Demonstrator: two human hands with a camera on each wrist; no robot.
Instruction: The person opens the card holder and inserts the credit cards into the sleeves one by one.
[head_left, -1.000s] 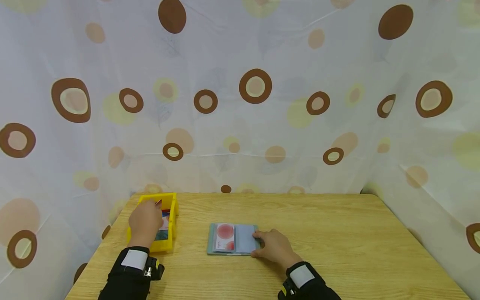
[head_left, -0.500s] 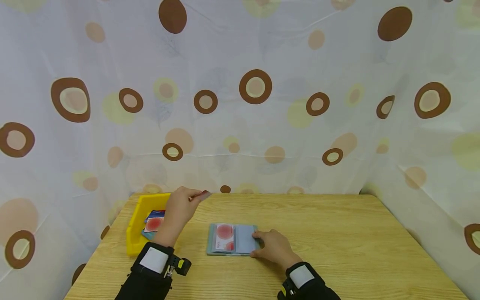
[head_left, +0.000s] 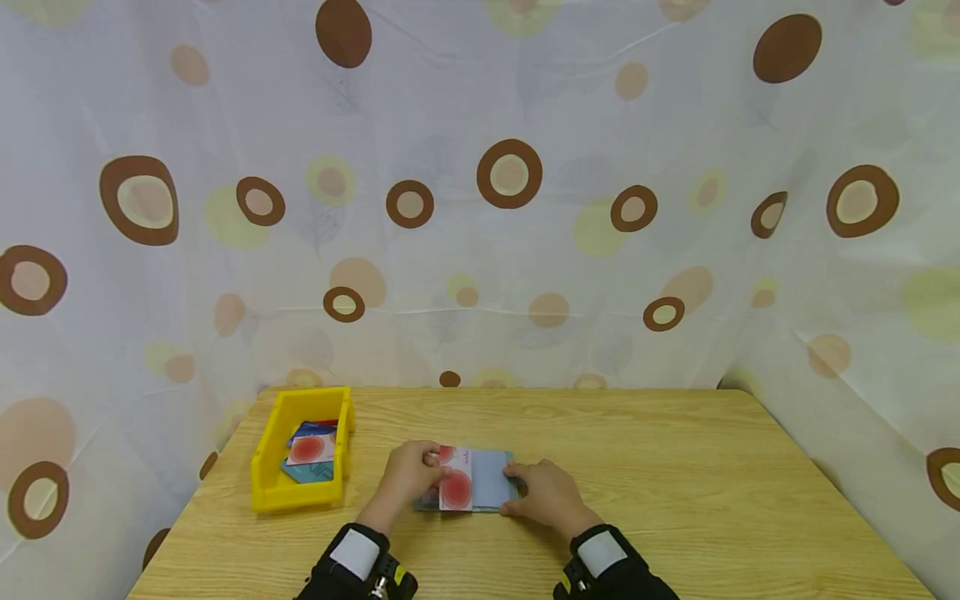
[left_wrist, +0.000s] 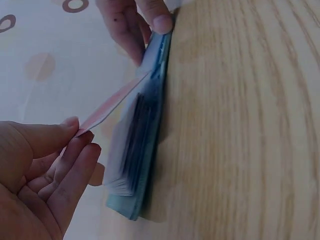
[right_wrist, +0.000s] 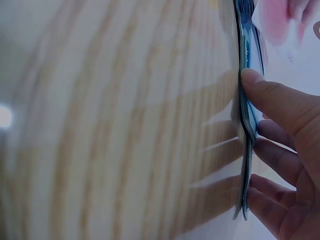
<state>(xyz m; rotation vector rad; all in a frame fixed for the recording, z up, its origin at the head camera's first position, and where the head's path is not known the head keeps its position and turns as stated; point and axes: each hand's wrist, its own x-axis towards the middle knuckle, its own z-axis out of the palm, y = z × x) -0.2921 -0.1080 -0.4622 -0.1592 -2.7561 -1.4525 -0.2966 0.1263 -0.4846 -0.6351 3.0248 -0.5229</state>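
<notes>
An open card holder (head_left: 491,479) with pale blue-green covers and clear sleeves lies at the middle of the table. My left hand (head_left: 408,477) pinches a white card (head_left: 456,492) with red circles between thumb and fingers, above the holder's left half. In the left wrist view that card (left_wrist: 112,102) slants down, its far end at the sleeves near the holder's fold. Thumb and fingers of my right hand (head_left: 553,496) grip the holder's right edge. The right wrist view has the thumb on the near edge of the holder (right_wrist: 245,100), other fingers along its page side.
A yellow bin (head_left: 262,483) stands at the table's left, with several cards (head_left: 309,450) in red, blue and teal inside. A patterned curtain (head_left: 525,267) hangs behind the wooden table (head_left: 675,483) and down both its sides.
My left hand has come out of the yellow bin with a card, passed over to the right and lowered it onto the card holder's left half. The right hand has stayed at the holder's edge.
</notes>
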